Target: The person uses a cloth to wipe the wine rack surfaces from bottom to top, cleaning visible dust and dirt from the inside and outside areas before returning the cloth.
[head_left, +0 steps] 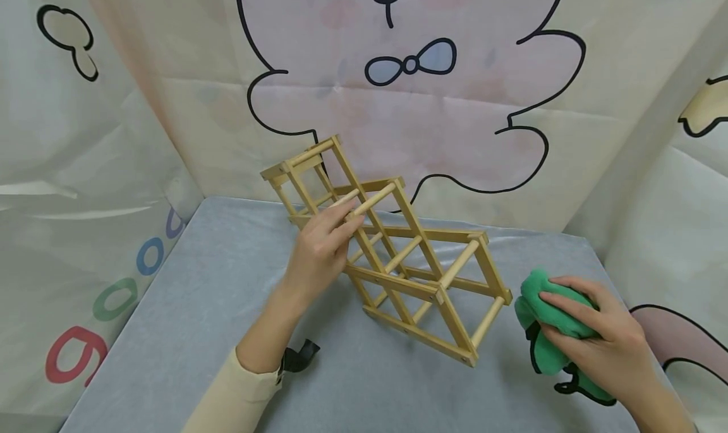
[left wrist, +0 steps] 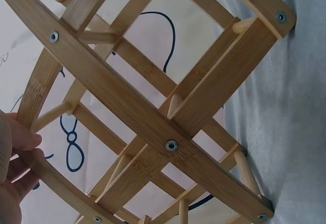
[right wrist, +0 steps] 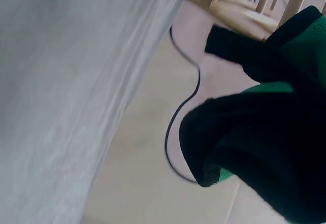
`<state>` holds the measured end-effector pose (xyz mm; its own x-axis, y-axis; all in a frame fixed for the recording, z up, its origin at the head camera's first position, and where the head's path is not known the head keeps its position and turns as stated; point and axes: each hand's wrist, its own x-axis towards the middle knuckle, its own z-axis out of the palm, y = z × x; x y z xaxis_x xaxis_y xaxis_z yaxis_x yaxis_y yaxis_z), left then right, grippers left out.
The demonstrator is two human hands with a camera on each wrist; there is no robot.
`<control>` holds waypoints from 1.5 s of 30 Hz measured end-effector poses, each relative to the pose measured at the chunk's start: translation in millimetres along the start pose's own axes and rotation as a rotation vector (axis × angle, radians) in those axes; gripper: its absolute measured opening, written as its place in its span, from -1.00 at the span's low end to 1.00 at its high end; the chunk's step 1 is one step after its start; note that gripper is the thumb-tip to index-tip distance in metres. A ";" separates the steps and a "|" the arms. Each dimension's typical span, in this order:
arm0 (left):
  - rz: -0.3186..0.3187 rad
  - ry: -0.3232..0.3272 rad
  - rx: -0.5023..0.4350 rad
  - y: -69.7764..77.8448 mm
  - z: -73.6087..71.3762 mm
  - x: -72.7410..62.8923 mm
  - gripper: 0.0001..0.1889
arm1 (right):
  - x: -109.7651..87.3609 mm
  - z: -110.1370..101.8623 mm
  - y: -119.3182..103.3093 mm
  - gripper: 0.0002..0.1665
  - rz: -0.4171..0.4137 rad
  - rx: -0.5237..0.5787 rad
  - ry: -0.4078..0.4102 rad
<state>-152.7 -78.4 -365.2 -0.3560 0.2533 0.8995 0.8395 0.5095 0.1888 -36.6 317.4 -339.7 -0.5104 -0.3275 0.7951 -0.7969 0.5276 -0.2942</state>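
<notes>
A wooden wine rack (head_left: 409,284) of crossed flat slats and round dowels stands diagonally on the table. At its near side my left hand (head_left: 321,246) grips a dowel in the middle section, thumb and fingers around it. The left wrist view shows slats joined by metal rivets, with the fingers at the left edge. Off the rack's right end, my right hand (head_left: 611,332) holds a bunched green cloth (head_left: 557,306) with black edging, apart from the wood. In the right wrist view the dark cloth (right wrist: 244,137) hides the hand.
A grey-blue cloth covers the table (head_left: 227,332). Printed curtains (head_left: 466,123) hang behind it and on both sides. A black strap (head_left: 301,356) sticks out at the left wrist. The rack's far side is close to the back curtain.
</notes>
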 end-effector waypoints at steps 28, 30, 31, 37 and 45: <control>0.045 -0.001 0.088 6.8 0.5 -6.5 -0.76 | -19.5 36.8 -38.2 -0.54 -0.160 0.035 -0.150; 0.036 -0.006 0.083 7.5 0.3 -6.6 -0.77 | -22.4 37.1 -36.6 -0.51 -0.137 0.010 -0.159; 0.033 -0.006 0.080 7.8 0.2 -6.5 -0.77 | -23.9 36.8 -35.7 -0.49 -0.122 0.002 -0.164; 0.016 -0.017 0.061 7.4 0.7 -7.4 -0.77 | -34.4 33.9 -22.9 -0.43 -0.044 -0.041 -0.171; 0.005 -0.023 0.040 3.0 1.5 -10.8 -0.73 | -38.5 26.0 3.2 -0.36 0.066 -0.101 -0.124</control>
<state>-146.9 -78.4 -375.0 -0.3614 0.2746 0.8911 0.8244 0.5406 0.1678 -28.0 311.3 -385.1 -0.6017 -0.3804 0.7023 -0.7270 0.6250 -0.2843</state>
